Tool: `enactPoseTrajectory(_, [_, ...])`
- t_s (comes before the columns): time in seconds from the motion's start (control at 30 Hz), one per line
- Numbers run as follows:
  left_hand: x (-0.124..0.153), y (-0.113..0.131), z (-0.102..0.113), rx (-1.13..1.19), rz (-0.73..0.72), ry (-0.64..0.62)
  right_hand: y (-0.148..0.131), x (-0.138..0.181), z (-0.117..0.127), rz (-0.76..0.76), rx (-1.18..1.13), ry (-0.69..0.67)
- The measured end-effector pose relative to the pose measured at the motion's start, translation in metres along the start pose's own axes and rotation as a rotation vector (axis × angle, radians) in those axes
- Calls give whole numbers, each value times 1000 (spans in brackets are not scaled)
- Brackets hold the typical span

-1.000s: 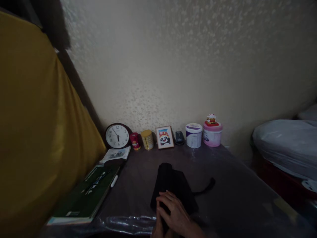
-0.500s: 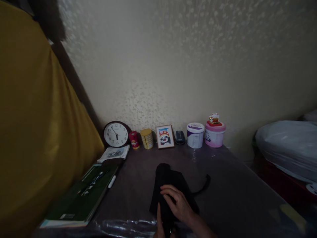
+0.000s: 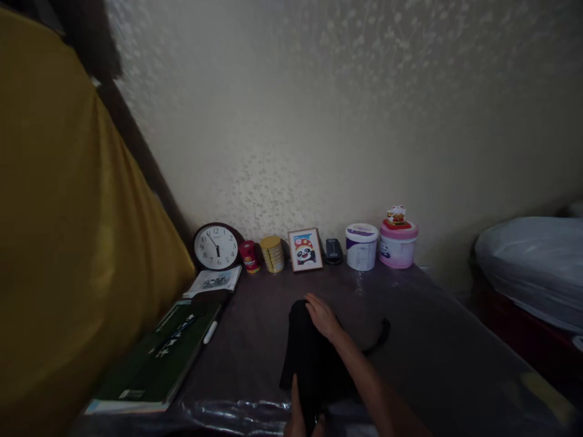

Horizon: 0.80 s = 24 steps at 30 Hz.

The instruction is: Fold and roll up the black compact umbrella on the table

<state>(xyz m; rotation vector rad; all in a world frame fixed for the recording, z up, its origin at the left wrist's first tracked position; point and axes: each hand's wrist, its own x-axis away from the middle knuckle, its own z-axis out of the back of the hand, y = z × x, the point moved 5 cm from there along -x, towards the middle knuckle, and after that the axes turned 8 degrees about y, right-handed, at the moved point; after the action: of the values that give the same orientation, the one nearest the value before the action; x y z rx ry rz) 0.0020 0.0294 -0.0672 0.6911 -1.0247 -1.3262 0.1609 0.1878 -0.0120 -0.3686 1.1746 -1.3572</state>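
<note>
A black folding umbrella [image 3: 303,346], furled loosely, lies on the dark table with its far end pointing at the wall. Its loose fabric spreads to the right, and a thin black strap [image 3: 380,337] curls out from that side. At the bottom edge of the view, my left hand [image 3: 298,419] is closed around the near end, index finger stretched along the fabric; part of this hand is cut off. My right hand [image 3: 322,317] grips the cloth near the far end, fingers together over its right side.
Along the wall stand a clock [image 3: 215,247], a red can [image 3: 249,257], a yellow tin [image 3: 272,254], a framed panda picture [image 3: 305,249], a white-purple tub [image 3: 361,247] and a pink tub [image 3: 398,247]. Left lie a green book [image 3: 159,358] and a white marker [image 3: 210,332].
My right hand has slid forward along the umbrella, from its middle to near its far end. My left hand stays at the near end. The view has shifted slightly.
</note>
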Motion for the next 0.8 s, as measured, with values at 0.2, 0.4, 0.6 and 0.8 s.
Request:
enactPoseTrajectory(0.2, [5, 6, 4, 39, -93, 15, 49, 26, 65, -334, -5, 165])
enactPoseTrajectory(0.4, [9, 8, 3, 75, -103, 7, 55, 71, 83, -531, -209, 71])
enactPoseTrajectory(0.6, [12, 12, 6, 160, -72, 9, 27, 90, 82, -644, -495, 17])
enactPoseTrajectory(0.8, [11, 10, 7, 198, -78, -5, 8, 99, 54, -660, -709, -99])
